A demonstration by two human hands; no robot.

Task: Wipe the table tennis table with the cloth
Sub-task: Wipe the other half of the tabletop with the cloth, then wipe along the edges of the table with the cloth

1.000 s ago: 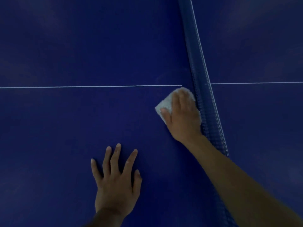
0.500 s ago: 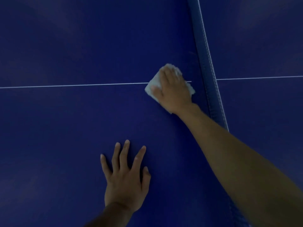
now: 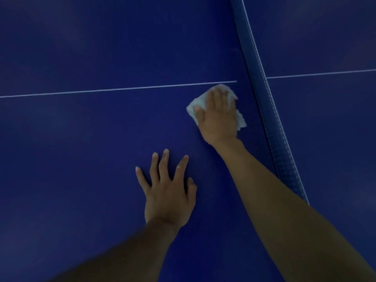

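Two bare forearms reach in from the near edge of the view onto the table tennis table (image 3: 81, 149), a smooth, matt, deep-blue top. Nearest, well clear of the net (image 3: 262, 94) on its left side, the left hand (image 3: 168, 192) lies palm-down on the bare surface. Its fingers are straight and spread wide, the thumb lies on the net side, and it holds nothing.

Farther on and closer to the net, the right hand (image 3: 218, 117) presses flat on the cloth (image 3: 192, 107). Its fingers are straight and close together, with the thumb stuck out away from the net. They lie over the fabric rather than curl round it.

The cloth is white, soft and rumpled, a crumpled pad. Ragged corners show past the thumb and past the hand's net-side edge. It sits on the table just beside the net, with a strip of blue between them.

The net is a dark-blue mesh strip with a paler stitched top band, running away at a slant. Just beyond the fingertips a thin white line (image 3: 122, 89) crosses the table, stops short of the net's foot, and resumes on the net's other side.
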